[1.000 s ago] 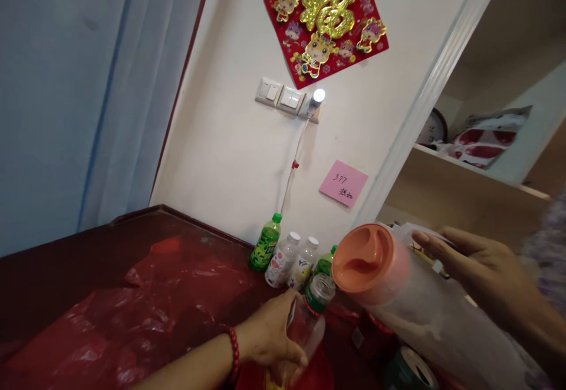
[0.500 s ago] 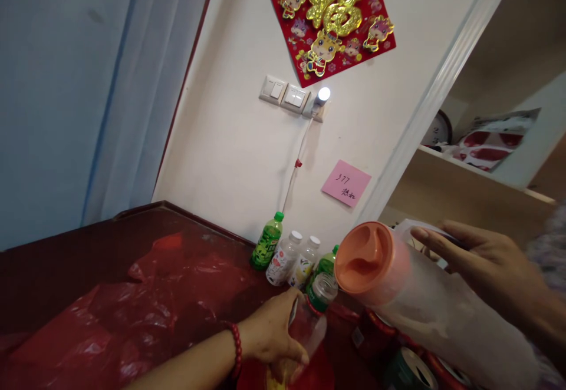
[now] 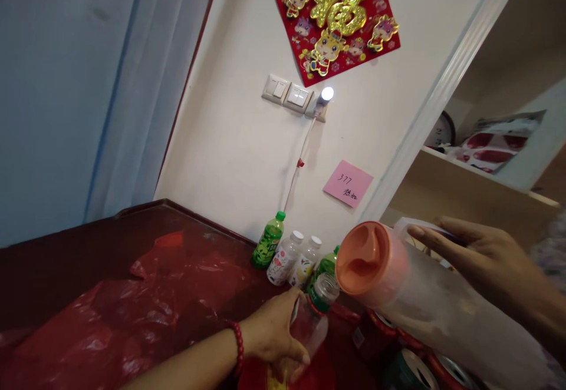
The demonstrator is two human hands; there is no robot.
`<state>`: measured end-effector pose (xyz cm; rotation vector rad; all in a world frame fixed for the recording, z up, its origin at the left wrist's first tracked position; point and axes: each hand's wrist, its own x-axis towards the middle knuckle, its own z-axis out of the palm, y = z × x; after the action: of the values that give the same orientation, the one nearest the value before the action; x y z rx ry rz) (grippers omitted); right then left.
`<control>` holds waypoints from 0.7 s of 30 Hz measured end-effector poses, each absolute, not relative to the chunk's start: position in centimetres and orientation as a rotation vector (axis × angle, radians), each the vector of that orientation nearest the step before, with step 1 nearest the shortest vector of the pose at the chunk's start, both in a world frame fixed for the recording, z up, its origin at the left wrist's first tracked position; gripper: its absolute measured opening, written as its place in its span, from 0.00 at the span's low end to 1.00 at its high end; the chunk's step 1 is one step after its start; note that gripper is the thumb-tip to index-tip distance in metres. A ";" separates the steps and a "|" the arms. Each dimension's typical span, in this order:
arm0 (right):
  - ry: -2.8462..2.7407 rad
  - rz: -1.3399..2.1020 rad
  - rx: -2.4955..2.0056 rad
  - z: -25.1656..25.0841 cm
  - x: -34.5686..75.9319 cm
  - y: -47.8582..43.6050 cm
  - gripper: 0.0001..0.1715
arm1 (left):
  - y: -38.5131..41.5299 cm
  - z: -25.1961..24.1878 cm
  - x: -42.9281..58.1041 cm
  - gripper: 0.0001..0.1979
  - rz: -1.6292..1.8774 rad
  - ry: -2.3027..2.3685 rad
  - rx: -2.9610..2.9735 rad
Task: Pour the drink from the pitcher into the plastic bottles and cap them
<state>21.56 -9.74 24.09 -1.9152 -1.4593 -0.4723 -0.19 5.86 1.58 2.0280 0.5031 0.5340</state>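
Observation:
My left hand (image 3: pixel 276 334), with a red bead bracelet on the wrist, is wrapped round a clear plastic bottle (image 3: pixel 313 325). The bottle is uncapped, has a green ring at its neck and leans slightly right. My right hand (image 3: pixel 490 260) grips the handle of a frosted pitcher (image 3: pixel 446 313) with an orange lid (image 3: pixel 363 257). The pitcher is tipped far over to the left, its lid close beside the bottle's mouth. No stream of liquid can be made out between them. Under the bottle lies something red and yellow (image 3: pixel 278 381), partly hidden.
A green-capped bottle (image 3: pixel 268 240), two white-capped bottles (image 3: pixel 283 260) and another green bottle (image 3: pixel 326 265) stand by the wall. Several drink cans (image 3: pixel 409 372) sit below the pitcher. A red plastic bag (image 3: pixel 106 325) spreads over the dark red table (image 3: pixel 57 254). A cable (image 3: pixel 292 181) hangs from the socket.
Almost nothing differs. The whole view has shifted slightly; both hands keep their hold on the bottle and the tipped pitcher.

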 end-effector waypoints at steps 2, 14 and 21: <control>-1.474 -0.468 -1.908 24.1 21.3 -9.7 0.37 | 5.9 1.4 -0.2 0.39 0.549 0.481 2.034; -1.446 -0.452 -1.983 24.9 20.8 -9.3 0.42 | 6.2 1.0 0.0 0.42 0.557 0.436 2.033; -1.428 -0.459 -2.017 25.3 20.1 -9.2 0.45 | 6.2 0.7 0.0 0.43 0.566 0.411 2.009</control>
<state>20.08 -9.18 25.25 -2.0168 -1.4282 -0.4594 0.03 6.25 0.74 2.0093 0.4112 0.5661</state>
